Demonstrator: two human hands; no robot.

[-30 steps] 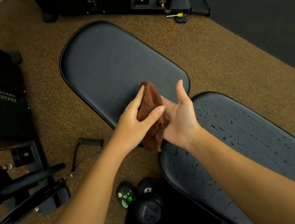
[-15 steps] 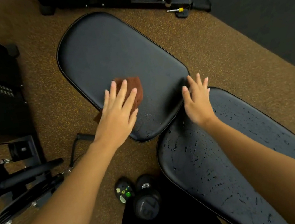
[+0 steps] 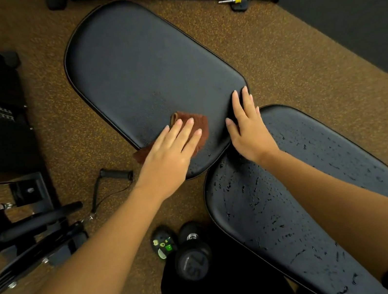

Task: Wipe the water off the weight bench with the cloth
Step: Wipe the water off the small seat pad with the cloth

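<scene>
The left hand [image 3: 170,150] lies flat with fingers spread, pressing the brown cloth [image 3: 193,131] onto the near end of the upper bench pad [image 3: 144,73]; part of the cloth hangs over that pad's left edge. The right hand [image 3: 248,127] is open and holds nothing, its palm at the gap between the pads and its fingertips on the upper pad's right corner. Nearest the person, the lower bench pad [image 3: 288,208] is speckled with water droplets [image 3: 256,203]. A dumbbell [image 3: 193,257] stands on the brown floor [image 3: 287,54] left of that pad. Beyond it lies a cable handle [image 3: 115,174].
</scene>
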